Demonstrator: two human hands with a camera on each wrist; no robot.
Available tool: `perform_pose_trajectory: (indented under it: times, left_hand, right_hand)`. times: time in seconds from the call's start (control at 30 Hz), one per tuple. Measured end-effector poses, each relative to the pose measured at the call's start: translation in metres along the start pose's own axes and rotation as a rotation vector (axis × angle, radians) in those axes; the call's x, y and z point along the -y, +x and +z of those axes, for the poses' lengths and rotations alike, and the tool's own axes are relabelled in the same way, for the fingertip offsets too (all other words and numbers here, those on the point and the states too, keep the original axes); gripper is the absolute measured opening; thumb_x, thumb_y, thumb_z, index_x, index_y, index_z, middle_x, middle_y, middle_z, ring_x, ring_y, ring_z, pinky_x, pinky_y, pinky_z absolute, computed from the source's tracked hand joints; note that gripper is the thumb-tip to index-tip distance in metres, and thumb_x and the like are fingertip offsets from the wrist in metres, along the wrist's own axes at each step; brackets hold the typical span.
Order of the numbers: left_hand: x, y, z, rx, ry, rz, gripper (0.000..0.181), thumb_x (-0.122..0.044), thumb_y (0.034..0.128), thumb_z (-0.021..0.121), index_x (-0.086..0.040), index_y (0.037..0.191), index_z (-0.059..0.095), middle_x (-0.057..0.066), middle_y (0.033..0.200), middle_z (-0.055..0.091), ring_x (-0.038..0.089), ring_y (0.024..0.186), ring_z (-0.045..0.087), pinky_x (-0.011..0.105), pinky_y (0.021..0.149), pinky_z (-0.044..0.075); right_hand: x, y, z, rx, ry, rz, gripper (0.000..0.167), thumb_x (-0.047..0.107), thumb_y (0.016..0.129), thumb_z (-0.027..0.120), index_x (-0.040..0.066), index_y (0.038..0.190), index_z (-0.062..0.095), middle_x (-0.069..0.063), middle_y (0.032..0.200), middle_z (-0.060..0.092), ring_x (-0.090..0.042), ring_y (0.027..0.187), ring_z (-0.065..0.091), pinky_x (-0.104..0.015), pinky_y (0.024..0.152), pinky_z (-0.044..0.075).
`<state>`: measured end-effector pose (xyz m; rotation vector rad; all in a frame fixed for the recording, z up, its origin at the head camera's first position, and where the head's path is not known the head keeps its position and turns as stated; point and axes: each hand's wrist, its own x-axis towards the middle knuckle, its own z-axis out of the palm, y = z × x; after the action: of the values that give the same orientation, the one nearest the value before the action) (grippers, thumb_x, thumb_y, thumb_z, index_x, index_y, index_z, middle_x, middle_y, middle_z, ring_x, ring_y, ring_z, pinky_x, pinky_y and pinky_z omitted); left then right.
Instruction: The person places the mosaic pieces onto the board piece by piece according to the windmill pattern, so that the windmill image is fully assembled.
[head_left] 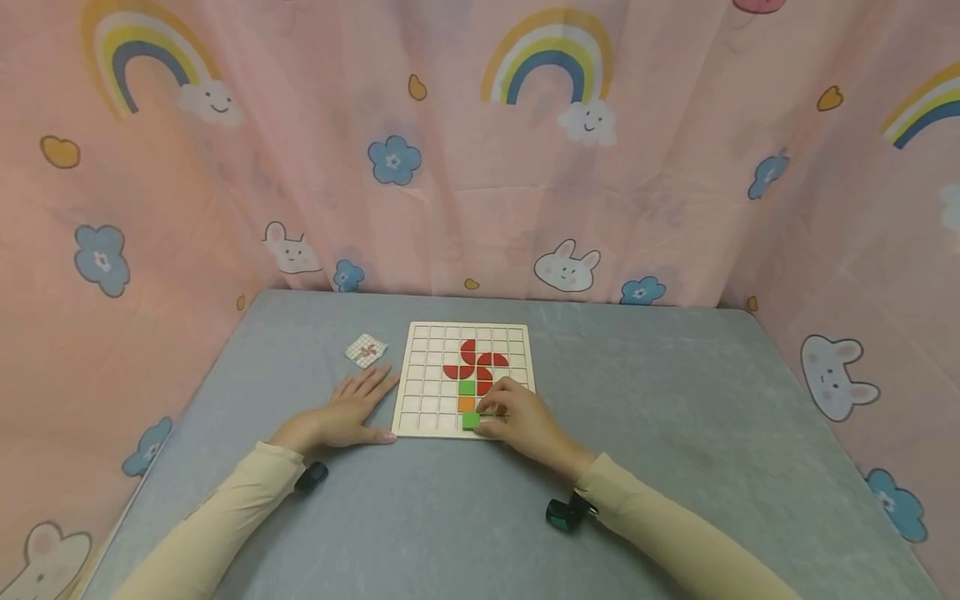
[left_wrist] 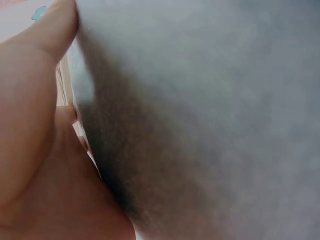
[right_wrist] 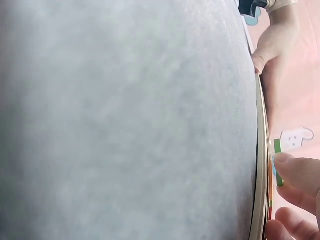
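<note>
A square wooden grid board (head_left: 427, 383) lies flat on the table. In its cells sit several red quarter-round tiles (head_left: 484, 382) forming a pinwheel, with a green square tile (head_left: 467, 387) and an orange square tile (head_left: 466, 404) in a column below. My right hand (head_left: 525, 421) pinches another green square tile (head_left: 470, 420) by its right side over the bottom row; the right wrist view shows that tile (right_wrist: 278, 162) standing on edge to the camera, between thumb and fingertips. My left hand (head_left: 341, 415) rests with fingers spread beside the board, its thumb touching the lower left corner.
A small pattern card (head_left: 366, 351) with a pinwheel picture lies left of the board. The grey table (head_left: 675, 417) reaches back to a pink printed curtain (head_left: 465, 217). Each wrist wears a dark camera.
</note>
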<state>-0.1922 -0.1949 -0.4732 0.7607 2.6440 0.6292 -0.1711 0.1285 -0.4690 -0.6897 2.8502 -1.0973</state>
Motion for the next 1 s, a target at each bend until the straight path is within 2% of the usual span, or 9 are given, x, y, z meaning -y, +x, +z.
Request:
perform_pose_trajectory:
  times: [0.27,0.53,0.73,1.0]
  left_hand:
    - [0.0039,0.0028,0.0028,-0.001,0.02,-0.029,0.104,-0.058,0.0846,0.068,-0.015,0.16,0.012,0.012,0.169,0.0,0.038,0.156,-0.005,0.063,0.122,-0.003]
    - [-0.0005,0.0,0.0,0.008,-0.007,-0.007,0.106,-0.062,0.0833,0.067,-0.011,0.16,0.014,0.017,0.168,0.002,0.042,0.155,-0.003,0.067,0.12,-0.002]
    - [0.0028,0.0007,0.003,0.004,0.005,-0.01,0.107,-0.066,0.083,0.064,-0.013,0.16,0.012,0.016,0.169,0.002,0.041,0.155,-0.003,0.066,0.12,-0.001]
    - [0.0021,0.0006,0.0026,-0.004,0.003,-0.006,0.106,-0.063,0.0837,0.066,-0.013,0.16,0.013,0.015,0.169,0.001,0.041,0.155,-0.004,0.066,0.12,-0.002]
  right_hand:
    - [0.0027,0.0023,0.0015,-0.005,-0.032,-0.005,0.022,0.028,0.077,0.086,0.019,0.094,0.076,0.005,0.093,0.058,-0.007,0.078,0.052,-0.02,0.068,0.044]
    - [0.0039,0.0017,0.0036,0.002,-0.07,-0.008,0.021,0.029,0.077,0.086,0.021,0.093,0.076,0.005,0.094,0.059,-0.006,0.077,0.051,-0.019,0.066,0.043]
    - [0.0041,0.0019,0.0049,-0.003,-0.068,-0.005,0.021,0.029,0.076,0.086,0.021,0.092,0.076,0.005,0.094,0.06,-0.006,0.077,0.051,-0.02,0.067,0.043]
    - [0.0038,0.0033,0.0055,-0.005,-0.08,-0.004,0.022,0.029,0.076,0.087,0.02,0.092,0.076,0.004,0.094,0.06,-0.007,0.077,0.049,-0.02,0.067,0.043]
